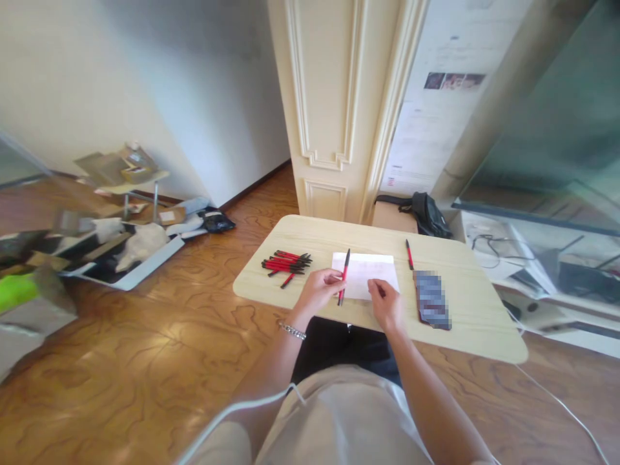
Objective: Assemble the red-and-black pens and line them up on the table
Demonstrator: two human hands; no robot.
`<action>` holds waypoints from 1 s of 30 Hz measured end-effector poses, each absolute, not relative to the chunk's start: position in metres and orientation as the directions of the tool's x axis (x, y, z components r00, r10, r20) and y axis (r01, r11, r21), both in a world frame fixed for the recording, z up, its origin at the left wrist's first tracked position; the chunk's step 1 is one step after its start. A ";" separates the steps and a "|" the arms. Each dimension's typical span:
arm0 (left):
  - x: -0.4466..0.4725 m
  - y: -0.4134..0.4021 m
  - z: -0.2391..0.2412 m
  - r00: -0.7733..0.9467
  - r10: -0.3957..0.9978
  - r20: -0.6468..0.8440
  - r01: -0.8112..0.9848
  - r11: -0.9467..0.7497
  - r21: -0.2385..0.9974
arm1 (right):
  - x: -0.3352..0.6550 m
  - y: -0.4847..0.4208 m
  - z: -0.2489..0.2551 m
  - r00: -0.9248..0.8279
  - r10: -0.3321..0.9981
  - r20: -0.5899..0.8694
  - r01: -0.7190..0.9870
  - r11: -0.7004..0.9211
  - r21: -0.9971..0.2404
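Observation:
My left hand is closed on a red and black pen, held nearly upright with its dark tip pointing away from me. The pen stands over the left part of a white sheet of paper. At the sheet's right edge my right hand is curled, thumb and fingertips together; nothing shows in it. To the left lies a loose pile of several red and black pens. A single red and black pen lies right of the paper, above a phone-like item whose surface is pixelated.
The pale wooden table has rounded corners. Behind it a black bag rests by the panelled wall. At right, a white cabinet carries cables. Boxes and an open white tray lie on the floor at left. A white cable crosses my left arm.

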State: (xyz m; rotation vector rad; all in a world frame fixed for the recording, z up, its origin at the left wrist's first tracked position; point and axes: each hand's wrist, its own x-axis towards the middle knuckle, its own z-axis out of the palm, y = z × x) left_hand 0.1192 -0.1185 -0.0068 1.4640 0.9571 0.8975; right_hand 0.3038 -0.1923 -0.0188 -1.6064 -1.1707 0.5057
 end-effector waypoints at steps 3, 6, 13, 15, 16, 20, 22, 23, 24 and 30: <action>0.152 -0.144 -0.019 0.382 0.923 -0.044 0.023 0.038 0.999 | 0.303 -0.192 -0.011 0.363 0.912 0.191 0.429 0.019 -0.903; 0.167 -0.154 -0.025 0.382 0.923 -0.047 -0.001 0.051 0.999 | 0.306 -0.188 -0.009 0.343 0.930 0.133 0.391 -0.013 -0.920; 0.171 -0.152 -0.033 0.411 0.911 -0.031 0.032 0.019 0.999 | 0.313 -0.176 -0.009 0.282 0.959 0.030 0.437 -0.101 -0.894; 0.168 -0.150 -0.031 0.433 0.901 0.030 0.056 -0.060 0.997 | 0.315 -0.169 -0.006 0.278 0.960 0.016 0.477 -0.124 -0.870; 0.165 -0.148 -0.029 0.440 0.896 0.063 0.077 -0.107 0.991 | 0.316 -0.165 -0.005 0.275 0.961 0.013 0.503 -0.132 -0.854; 0.152 -0.141 -0.023 0.355 0.922 0.158 0.277 -0.265 0.924 | 0.315 -0.149 -0.003 0.256 0.967 0.015 0.646 -0.159 -0.746; 0.146 -0.137 -0.024 0.287 0.936 0.202 0.387 -0.307 0.869 | 0.312 -0.145 -0.005 0.271 0.963 0.011 0.711 -0.192 -0.677; 0.144 -0.136 -0.025 0.268 0.936 0.228 0.431 -0.328 0.841 | 0.310 -0.143 -0.007 0.283 0.959 0.013 0.736 -0.208 -0.644; 0.142 -0.135 -0.026 0.257 0.933 0.253 0.468 -0.350 0.812 | 0.307 -0.143 -0.009 0.292 0.956 0.017 0.757 -0.221 -0.615; 0.144 -0.136 -0.039 0.281 0.907 0.315 0.570 -0.422 0.705 | 0.299 -0.144 -0.019 0.280 0.959 0.032 0.820 -0.222 -0.528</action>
